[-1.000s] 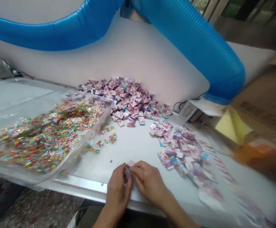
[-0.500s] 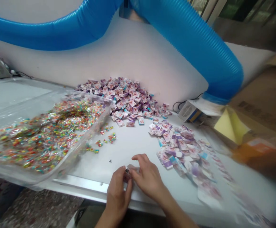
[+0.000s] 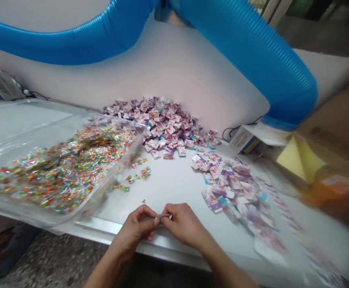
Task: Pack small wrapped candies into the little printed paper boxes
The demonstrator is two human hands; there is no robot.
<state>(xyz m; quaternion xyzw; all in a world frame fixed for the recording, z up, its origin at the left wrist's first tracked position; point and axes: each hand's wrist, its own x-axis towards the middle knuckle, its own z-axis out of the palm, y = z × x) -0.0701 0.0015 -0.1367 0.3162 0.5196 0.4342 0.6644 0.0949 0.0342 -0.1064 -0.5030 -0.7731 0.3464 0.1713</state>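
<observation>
The fingers (image 3: 148, 215) of both hands pinch a small shiny packet (image 3: 163, 216) between them, the left hand (image 3: 134, 228) and right hand (image 3: 184, 225) meeting over the white tabletop (image 3: 174, 188) near its front edge. Beside the left hand, a clear plastic tray (image 3: 108, 188) holds colourful wrapped sweets (image 3: 63, 176), with a few clusters (image 3: 145, 173) spilled beside it. Purple-and-white sachets lie heaped ahead (image 3: 162, 124) and scattered to the right (image 3: 231, 188).
</observation>
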